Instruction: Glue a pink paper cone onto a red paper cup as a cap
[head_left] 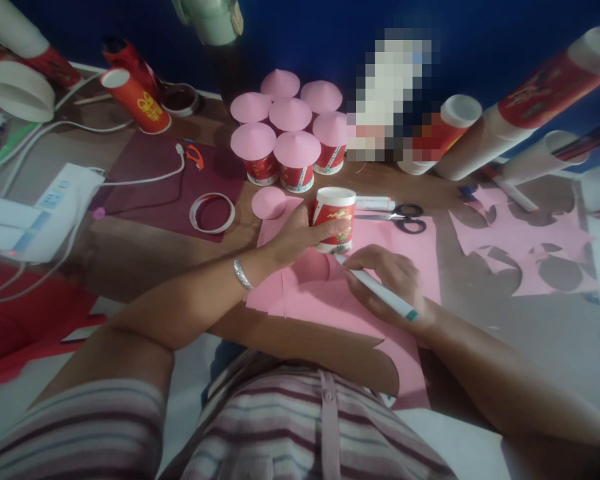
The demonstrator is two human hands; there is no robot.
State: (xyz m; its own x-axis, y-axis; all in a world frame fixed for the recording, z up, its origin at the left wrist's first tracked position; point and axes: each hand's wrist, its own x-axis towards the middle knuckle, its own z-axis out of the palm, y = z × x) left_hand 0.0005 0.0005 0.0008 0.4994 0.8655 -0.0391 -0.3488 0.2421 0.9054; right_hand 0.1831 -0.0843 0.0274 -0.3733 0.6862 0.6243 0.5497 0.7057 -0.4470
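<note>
At counter centre: red cup (334,223) near upright, white rim up, over the pink sheets (415,257); whether its base rests on them, cannot tell.
Left hand (300,233): fingers closed round the red cup, thumb across its front; silver bracelet (242,273) on wrist.
Right hand (390,273): fingers pinching white pen (387,295), teal end toward wrist, other end just by cup base; touching or not, cannot tell.
Just behind cup: white marker (373,203) and black-handled scissors (397,216), lying close together, crowding the far right side of the cup.
Beside left hand: loose pink cone (269,203), near the fingers.
Farther back: seven cone-topped cups (297,150) in a tight cluster, pink tops close together, blocking the space behind.
Left side: maroon sheet (145,203) with white ring (193,219), orange clip (195,157) and white cable (181,152) on it; white box (50,207) near, red tube (136,100) behind.
Right side: pink scraps (525,223) with round holes, well apart from cup; long red-and-white tube (545,100) leaning behind.
Near edge: bare strip of brown counter (305,339), then striped shirt (300,427).
Back: blue wall (305,40); one upright item pixelated, unreadable.
</note>
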